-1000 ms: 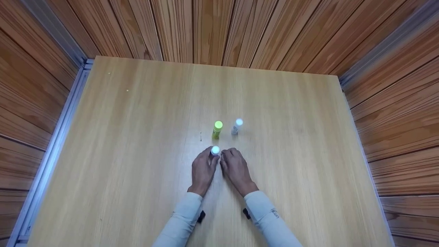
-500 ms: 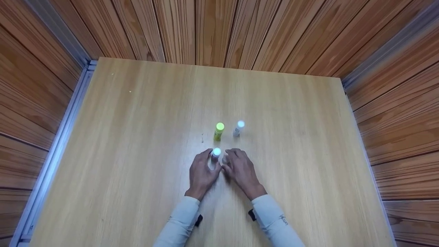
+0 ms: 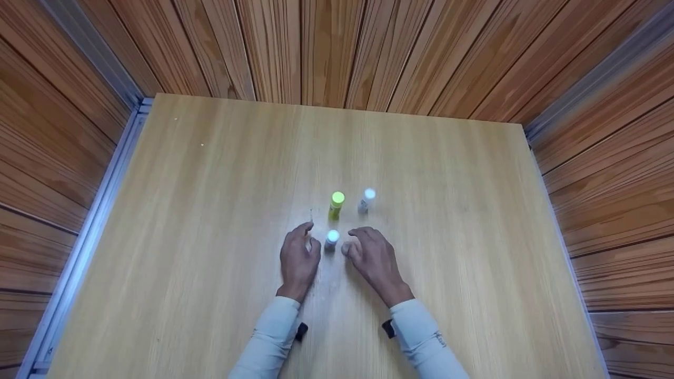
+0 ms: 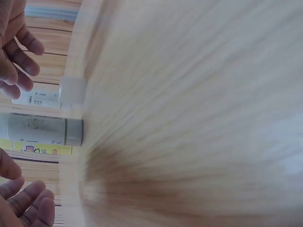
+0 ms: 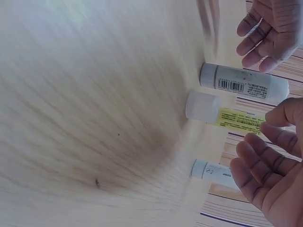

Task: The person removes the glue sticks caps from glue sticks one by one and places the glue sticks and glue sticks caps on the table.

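Three glue sticks stand upright on the wooden table [image 3: 221, 252]. The nearest, a white glue stick [image 3: 331, 240] with a printed label, is between my two hands, apart from both. Behind it are a yellow-green glue stick [image 3: 336, 205] and, to its right, a pale white-blue glue stick [image 3: 365, 201]. My left hand [image 3: 299, 260] is left of the near stick, fingers loosely bent and holding nothing. On the other side my right hand [image 3: 374, 258] is relaxed, its palm turned inward in the right wrist view, with fingers [image 5: 258, 165] free of any object.
Wood-plank walls [image 3: 326, 52] enclose the table at the back and both sides. A metal rail [image 3: 87, 237] runs along the left edge. Small specks mark the tabletop at the far left.
My left hand has let go of the near glue stick and drawn away left. My right hand has shifted slightly right. The glue sticks stay standing on the table.
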Available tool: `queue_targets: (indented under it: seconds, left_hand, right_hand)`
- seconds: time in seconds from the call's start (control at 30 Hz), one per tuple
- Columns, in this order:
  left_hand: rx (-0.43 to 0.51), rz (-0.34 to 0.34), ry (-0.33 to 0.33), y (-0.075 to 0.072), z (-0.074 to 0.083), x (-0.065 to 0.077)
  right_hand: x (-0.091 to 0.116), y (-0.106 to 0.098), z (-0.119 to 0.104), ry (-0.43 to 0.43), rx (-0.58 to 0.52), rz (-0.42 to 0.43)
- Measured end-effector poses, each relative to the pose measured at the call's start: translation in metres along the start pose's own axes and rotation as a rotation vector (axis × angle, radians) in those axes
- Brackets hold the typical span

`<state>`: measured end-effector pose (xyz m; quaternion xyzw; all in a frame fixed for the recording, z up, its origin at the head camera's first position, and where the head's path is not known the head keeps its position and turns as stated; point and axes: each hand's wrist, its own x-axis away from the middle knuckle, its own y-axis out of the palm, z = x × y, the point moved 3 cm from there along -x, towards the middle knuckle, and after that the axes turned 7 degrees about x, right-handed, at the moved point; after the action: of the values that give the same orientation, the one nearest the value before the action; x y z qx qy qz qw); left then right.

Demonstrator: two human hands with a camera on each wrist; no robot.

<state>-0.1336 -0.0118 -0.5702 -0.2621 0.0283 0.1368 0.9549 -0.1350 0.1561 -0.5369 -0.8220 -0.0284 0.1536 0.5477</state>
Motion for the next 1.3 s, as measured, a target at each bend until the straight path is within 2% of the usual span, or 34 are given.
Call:
queue_targets:
  seconds: [0.17, 0.37, 0.5, 0.7, 0.83, 1.1, 1.3]
  left_hand:
    - [-0.005, -0.004, 0.011, -0.001, 0.005, -0.005]
    - [-0.01, -0.033, -0.017, 0.0, 0.009, -0.012]
    - [0.002, -0.047, -0.029, 0.003, 0.01, -0.016]
    - [0.058, -0.068, -0.034, 0.008, 0.008, -0.021]
    - [0.099, -0.086, -0.058, 0.011, 0.005, -0.025]
    - [0.105, -0.112, -0.07, 0.016, 0.003, -0.031]
    - [0.12, -0.114, -0.046, 0.016, 0.001, -0.032]
  right_hand:
    - [-0.004, -0.003, -0.001, 0.018, -0.012, 0.007]
    - [-0.009, -0.007, -0.002, 0.046, -0.03, 0.004]
    - [-0.012, -0.01, -0.003, 0.054, -0.042, 0.032]
    - [-0.018, -0.01, -0.006, 0.034, -0.014, 0.084]
    - [-0.022, -0.011, -0.007, 0.052, -0.003, 0.091]
    - [-0.029, -0.009, -0.009, 0.061, -0.031, 0.083]
    - [-0.032, -0.007, -0.012, 0.058, -0.048, 0.092]
